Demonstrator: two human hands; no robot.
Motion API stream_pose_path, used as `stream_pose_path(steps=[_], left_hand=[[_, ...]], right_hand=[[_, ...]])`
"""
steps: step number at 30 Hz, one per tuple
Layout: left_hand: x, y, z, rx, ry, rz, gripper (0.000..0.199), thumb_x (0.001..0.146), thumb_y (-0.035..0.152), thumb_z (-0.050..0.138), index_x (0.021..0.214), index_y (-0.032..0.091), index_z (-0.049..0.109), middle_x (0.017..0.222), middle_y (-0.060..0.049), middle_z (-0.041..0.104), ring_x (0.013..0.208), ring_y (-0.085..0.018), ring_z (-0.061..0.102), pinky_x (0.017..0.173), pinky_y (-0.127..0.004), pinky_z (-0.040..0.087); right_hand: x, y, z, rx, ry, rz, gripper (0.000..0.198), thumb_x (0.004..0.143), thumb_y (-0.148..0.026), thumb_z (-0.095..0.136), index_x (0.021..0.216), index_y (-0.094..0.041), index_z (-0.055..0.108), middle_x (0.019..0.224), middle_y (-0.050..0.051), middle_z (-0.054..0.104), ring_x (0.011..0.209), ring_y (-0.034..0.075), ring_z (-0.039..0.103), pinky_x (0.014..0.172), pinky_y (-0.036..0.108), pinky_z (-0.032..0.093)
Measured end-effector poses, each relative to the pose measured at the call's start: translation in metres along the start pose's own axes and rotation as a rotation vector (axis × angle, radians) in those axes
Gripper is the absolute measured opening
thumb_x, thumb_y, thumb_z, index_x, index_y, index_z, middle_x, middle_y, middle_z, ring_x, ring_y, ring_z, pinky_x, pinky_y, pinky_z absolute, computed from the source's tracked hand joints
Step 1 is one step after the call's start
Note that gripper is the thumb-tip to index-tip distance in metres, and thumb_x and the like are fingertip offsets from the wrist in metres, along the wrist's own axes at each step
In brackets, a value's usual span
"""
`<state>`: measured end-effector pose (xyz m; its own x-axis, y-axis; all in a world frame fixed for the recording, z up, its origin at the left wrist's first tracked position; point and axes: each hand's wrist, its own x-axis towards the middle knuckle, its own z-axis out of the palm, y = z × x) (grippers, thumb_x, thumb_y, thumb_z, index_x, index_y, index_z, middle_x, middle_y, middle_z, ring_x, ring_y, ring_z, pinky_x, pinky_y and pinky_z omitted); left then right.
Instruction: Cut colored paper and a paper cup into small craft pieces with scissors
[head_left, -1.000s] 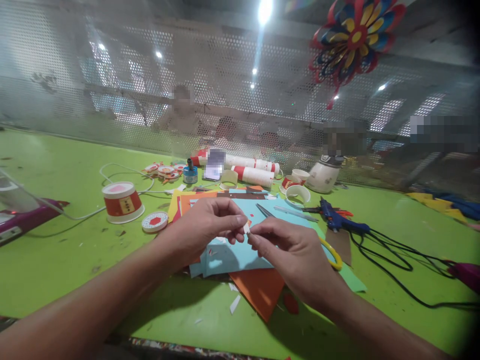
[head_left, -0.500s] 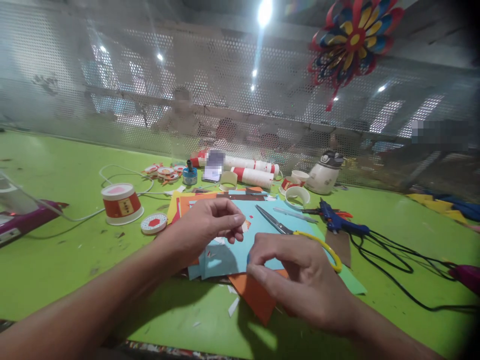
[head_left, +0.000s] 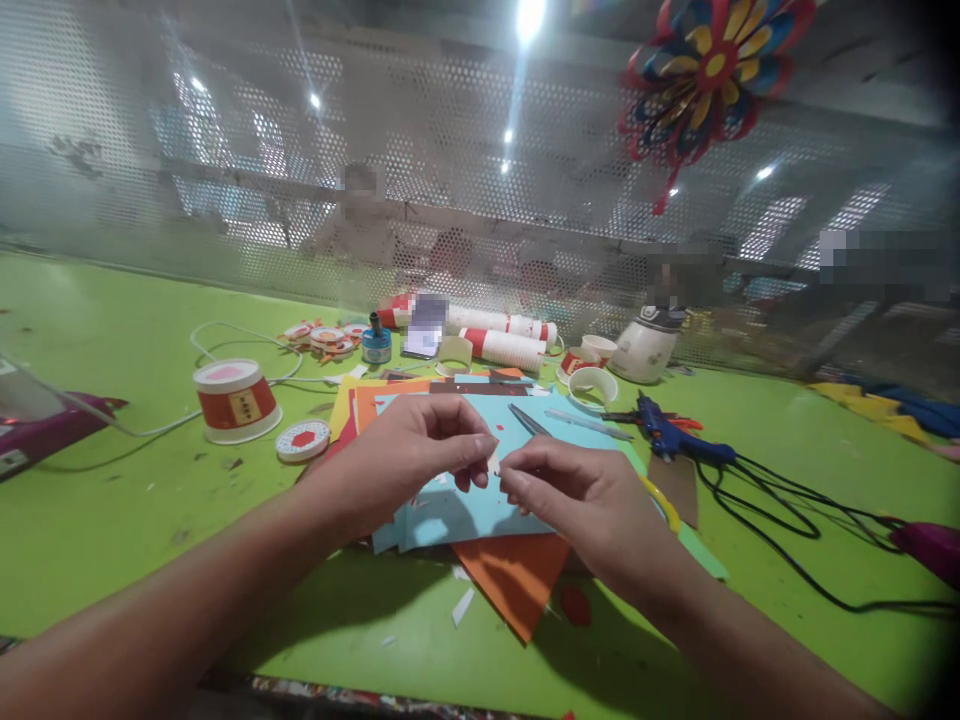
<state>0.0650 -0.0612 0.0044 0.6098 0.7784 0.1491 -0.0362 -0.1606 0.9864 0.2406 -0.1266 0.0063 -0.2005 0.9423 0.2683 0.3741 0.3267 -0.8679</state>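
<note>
My left hand [head_left: 442, 455] is closed in a pinch on a small scrap of paper [head_left: 493, 461], pale with a reddish tint and mostly hidden by the fingertips. Close beside it, my right hand [head_left: 581, 495] has thumb and forefinger pressed together at the scrap's edge; what they hold is too small to make out. Both hands hover over light blue paper sheets [head_left: 442, 525]. Scissors [head_left: 528, 419] with yellow handles lie partly behind my right hand. A red paper piece [head_left: 576, 605] rests on the green table [head_left: 315, 640] below my right wrist.
Left of the sheets are a paper cup [head_left: 236, 405] and a round disc with a red centre [head_left: 303, 439]. A blue glue gun [head_left: 660, 435] with black cable lies to the right. Behind stand an ink bottle [head_left: 376, 342], a phone [head_left: 424, 330], cup stacks [head_left: 502, 349] and a flask [head_left: 646, 345].
My right hand has moved up and left, bringing its fingertips together beside the scrap in my left hand. The red paper piece now shows on the table below it.
</note>
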Motion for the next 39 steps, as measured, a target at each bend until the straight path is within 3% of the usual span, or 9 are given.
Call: stream_pose_path(steps=[21, 39], left_hand=[[-0.004, 0.007, 0.007, 0.088, 0.051, 0.005, 0.013, 0.078, 0.023, 0.062, 0.069, 0.014, 0.059, 0.059, 0.002, 0.06, 0.057, -0.01, 0.054, 0.059, -0.024, 0.043], [-0.003, 0.007, 0.005, 0.026, 0.058, -0.011, 0.015, 0.075, 0.026, 0.066, 0.069, 0.014, 0.059, 0.058, 0.001, 0.061, 0.057, -0.01, 0.055, 0.059, -0.024, 0.043]], right_hand=[[-0.005, 0.004, 0.008, -0.047, 0.076, -0.043, 0.011, 0.081, -0.014, 0.057, 0.076, -0.017, 0.067, 0.069, -0.001, 0.064, 0.064, 0.012, 0.057, 0.059, 0.023, 0.047], [-0.007, 0.0, 0.011, -0.176, 0.102, -0.131, 0.014, 0.085, -0.015, 0.056, 0.082, -0.017, 0.07, 0.072, 0.0, 0.064, 0.065, 0.013, 0.058, 0.06, 0.025, 0.045]])
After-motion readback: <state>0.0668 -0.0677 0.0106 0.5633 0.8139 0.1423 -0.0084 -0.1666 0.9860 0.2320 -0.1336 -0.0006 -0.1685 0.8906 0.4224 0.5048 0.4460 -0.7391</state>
